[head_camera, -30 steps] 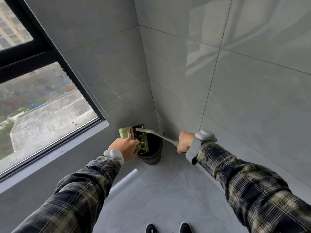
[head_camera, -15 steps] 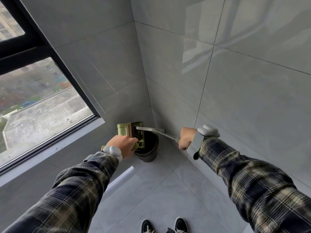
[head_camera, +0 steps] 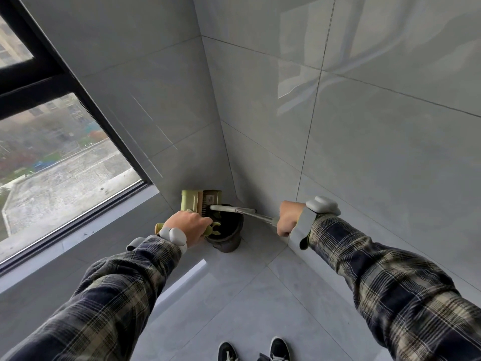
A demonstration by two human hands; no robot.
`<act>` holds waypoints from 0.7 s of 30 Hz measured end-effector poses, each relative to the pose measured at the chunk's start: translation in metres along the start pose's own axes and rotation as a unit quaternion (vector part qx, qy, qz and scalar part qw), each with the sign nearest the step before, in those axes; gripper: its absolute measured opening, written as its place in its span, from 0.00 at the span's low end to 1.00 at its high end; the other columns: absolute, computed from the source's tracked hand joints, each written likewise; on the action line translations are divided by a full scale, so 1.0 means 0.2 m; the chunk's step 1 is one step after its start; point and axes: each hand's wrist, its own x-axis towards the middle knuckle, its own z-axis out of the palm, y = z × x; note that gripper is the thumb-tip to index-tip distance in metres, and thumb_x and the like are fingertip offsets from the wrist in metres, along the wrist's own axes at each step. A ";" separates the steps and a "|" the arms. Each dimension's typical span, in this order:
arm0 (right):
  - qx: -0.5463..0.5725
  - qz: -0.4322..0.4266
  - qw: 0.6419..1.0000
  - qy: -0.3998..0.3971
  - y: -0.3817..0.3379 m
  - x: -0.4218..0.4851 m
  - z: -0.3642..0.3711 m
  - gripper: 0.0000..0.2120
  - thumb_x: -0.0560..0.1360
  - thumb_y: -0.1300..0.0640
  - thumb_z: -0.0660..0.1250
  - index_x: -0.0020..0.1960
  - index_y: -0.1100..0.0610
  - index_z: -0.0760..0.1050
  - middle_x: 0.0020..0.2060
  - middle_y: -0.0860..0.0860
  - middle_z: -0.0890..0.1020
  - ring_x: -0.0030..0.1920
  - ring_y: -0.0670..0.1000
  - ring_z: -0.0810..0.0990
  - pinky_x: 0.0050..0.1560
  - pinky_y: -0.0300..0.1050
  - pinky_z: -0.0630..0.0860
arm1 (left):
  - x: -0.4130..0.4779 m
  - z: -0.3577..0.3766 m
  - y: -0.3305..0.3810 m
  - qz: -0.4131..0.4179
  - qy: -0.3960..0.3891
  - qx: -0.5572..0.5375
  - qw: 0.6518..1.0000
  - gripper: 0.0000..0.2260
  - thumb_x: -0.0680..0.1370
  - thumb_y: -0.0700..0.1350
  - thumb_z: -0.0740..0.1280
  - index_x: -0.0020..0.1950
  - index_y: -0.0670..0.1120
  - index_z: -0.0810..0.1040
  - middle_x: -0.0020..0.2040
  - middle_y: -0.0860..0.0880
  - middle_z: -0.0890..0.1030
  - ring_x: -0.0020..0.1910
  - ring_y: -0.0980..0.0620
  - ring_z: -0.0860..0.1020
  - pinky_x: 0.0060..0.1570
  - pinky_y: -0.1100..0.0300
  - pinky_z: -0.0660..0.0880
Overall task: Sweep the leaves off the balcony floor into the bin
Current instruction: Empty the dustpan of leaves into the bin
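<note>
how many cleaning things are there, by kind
dustpan: 1
broom: 1
bin: 1
total: 3

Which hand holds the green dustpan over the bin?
The left hand: it grips the dustpan by its handle, above the bin. The right hand grips the broom by its metal handle instead.

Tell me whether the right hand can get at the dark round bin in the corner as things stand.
Probably not yet: the right hand grips the silver broom handle, and the green dustpan hangs over part of the dark round bin.
</note>
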 end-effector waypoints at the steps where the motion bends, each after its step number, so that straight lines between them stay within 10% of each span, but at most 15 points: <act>1: -0.001 0.001 1.000 -0.005 0.00 0.00 0.00 0.05 0.62 0.59 0.68 0.37 0.57 0.73 0.32 0.51 0.76 0.35 0.54 0.73 0.36 0.41 0.66 | 0.00 0.00 0.01 0.001 0.000 0.001 1.000 0.11 0.82 0.50 0.58 0.61 0.51 0.76 0.49 0.51 0.83 0.47 0.47 0.81 0.43 0.58 0.72; 21: 0.030 -0.015 0.999 0.018 0.06 0.04 0.02 0.04 0.66 0.62 0.67 0.37 0.57 0.71 0.31 0.51 0.75 0.35 0.54 0.73 0.34 0.39 0.65 | 0.06 -0.03 0.06 0.005 -0.010 0.016 1.000 0.08 0.81 0.47 0.60 0.57 0.51 0.76 0.48 0.51 0.83 0.45 0.47 0.81 0.46 0.55 0.78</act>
